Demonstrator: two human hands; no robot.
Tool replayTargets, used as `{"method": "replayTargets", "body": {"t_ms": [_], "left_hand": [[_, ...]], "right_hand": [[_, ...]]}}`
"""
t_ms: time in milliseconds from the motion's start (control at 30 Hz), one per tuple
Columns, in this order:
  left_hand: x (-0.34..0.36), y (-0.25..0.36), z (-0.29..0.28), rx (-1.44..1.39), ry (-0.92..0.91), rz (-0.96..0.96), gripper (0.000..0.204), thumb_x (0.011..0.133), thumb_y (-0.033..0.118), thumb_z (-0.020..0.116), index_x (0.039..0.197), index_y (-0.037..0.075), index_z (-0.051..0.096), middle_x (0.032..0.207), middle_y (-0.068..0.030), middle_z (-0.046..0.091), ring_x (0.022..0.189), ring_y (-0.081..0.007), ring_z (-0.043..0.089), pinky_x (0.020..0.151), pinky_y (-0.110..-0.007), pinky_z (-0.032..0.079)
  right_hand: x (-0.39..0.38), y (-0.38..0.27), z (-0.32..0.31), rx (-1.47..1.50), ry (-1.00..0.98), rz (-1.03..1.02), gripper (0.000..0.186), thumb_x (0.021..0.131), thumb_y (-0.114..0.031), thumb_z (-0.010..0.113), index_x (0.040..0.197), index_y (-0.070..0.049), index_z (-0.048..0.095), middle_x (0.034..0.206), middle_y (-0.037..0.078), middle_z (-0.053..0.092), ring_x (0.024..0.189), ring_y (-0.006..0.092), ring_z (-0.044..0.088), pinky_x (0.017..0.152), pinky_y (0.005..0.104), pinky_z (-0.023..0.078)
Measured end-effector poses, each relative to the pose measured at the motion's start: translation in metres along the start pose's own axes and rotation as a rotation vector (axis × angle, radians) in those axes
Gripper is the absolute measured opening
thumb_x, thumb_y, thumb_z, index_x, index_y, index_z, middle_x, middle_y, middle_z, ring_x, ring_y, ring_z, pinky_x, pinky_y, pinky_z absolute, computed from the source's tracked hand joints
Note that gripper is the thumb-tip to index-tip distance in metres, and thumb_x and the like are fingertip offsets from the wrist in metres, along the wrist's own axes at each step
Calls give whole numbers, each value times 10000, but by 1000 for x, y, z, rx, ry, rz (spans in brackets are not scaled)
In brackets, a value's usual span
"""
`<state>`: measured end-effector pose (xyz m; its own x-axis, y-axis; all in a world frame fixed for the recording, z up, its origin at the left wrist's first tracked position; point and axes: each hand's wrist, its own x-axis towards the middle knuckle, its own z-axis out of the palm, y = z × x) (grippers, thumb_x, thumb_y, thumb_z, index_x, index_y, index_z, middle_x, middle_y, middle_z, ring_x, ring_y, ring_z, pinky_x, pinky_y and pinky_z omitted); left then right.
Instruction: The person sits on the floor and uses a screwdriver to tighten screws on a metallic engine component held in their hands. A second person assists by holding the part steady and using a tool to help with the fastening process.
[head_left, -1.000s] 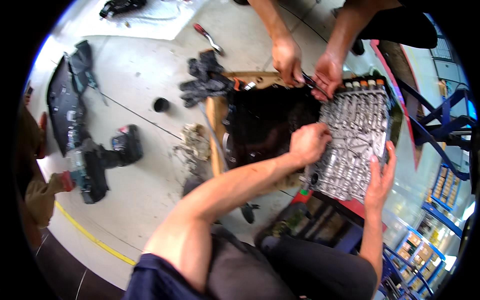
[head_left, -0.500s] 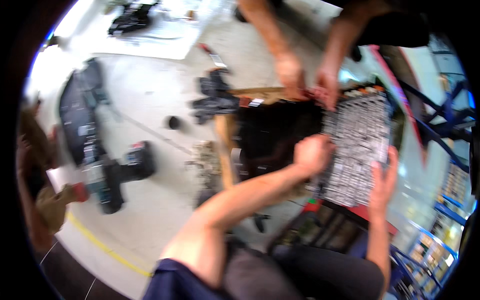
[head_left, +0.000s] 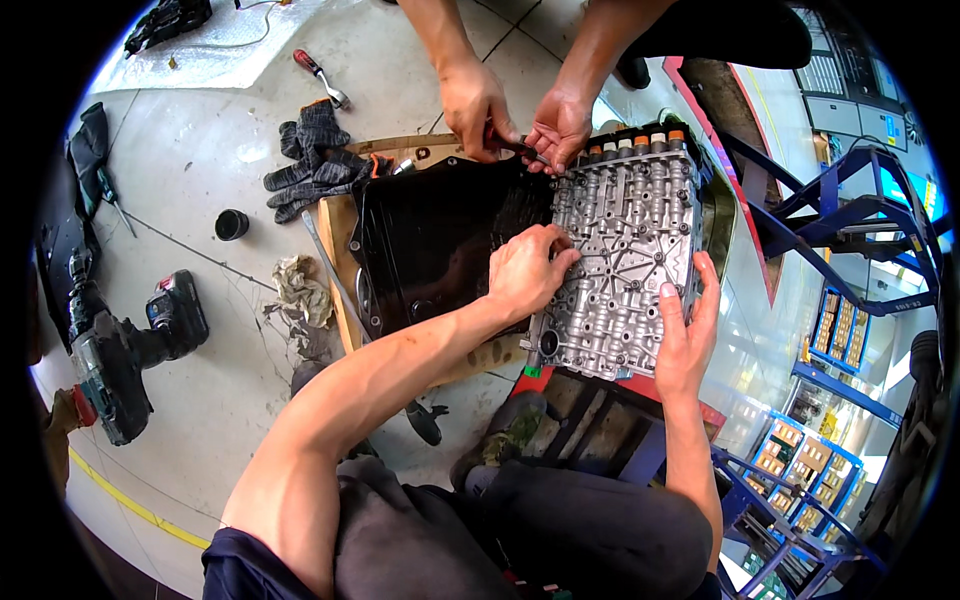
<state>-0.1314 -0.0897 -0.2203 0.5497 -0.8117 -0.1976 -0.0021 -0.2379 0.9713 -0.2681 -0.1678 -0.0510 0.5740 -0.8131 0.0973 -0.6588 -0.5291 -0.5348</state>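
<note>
A silver transmission valve body (head_left: 620, 265), covered in channels, lies in front of me with a row of solenoids along its far edge. My left hand (head_left: 530, 268) is at its left side, thumb and fingertips pressed together; anything between them is hidden. My right hand (head_left: 688, 335) grips the right edge, thumb on the top face and fingers along the side. A black oil pan (head_left: 440, 250) lies left of the valve body, partly under my left forearm. Across from me, another person's hands (head_left: 510, 120) hold a small dark tool near the valve body's far left corner.
Left of the pan lie dark work gloves (head_left: 315, 160), a crumpled rag (head_left: 300, 290), a black cup (head_left: 231, 224) and a ratchet (head_left: 322, 78). A cordless impact wrench (head_left: 120, 360) lies farther left. Blue metal frames (head_left: 850, 220) stand at the right.
The view has shifted and sharpened, so the scene sits farther left. My hands remain at the valve body's two sides. The other person's hands stay near its far left corner.
</note>
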Motion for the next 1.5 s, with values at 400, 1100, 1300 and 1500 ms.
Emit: {"method": "replayTargets", "body": {"t_ms": [400, 1100, 1300, 1500], "left_hand": [[3, -3, -5, -8, -41, 51, 165, 928, 200, 735, 1046, 87, 759, 1037, -95, 752, 1025, -336, 714, 882, -438, 554], [8, -14, -1, -6, -2, 219, 141, 906, 122, 739, 1015, 32, 747, 988, -147, 751, 966, -379, 711, 847, -460, 551], [16, -17, -6, -48, -100, 265, 157, 924, 142, 733, 1020, 20, 756, 975, -175, 759, 951, -382, 728, 846, -456, 567], [31, -15, -18, 21, 6, 37, 263, 940, 282, 762, 1070, 55, 792, 981, -166, 769, 947, -359, 739, 837, -440, 569]], "right_hand": [[1, 1, 0, 19, -5, 12, 550, 1041, -232, 638, 1488, 45, 477, 1579, 248, 449, 1496, 358, 408, 1252, 456, 273], [0, 9, 0, -13, -35, -10, 588, 1065, -209, 617, 1557, 39, 412, 1533, 172, 501, 1255, 195, 575, 1081, 347, 444], [0, 8, -1, -38, -20, -27, 581, 1068, -205, 612, 1556, 37, 413, 1549, 171, 487, 1294, 209, 558, 1102, 346, 432], [1, 6, 1, -27, -24, -24, 579, 1072, -206, 611, 1556, 43, 412, 1553, 173, 483, 1306, 208, 553, 1116, 347, 425]]}}
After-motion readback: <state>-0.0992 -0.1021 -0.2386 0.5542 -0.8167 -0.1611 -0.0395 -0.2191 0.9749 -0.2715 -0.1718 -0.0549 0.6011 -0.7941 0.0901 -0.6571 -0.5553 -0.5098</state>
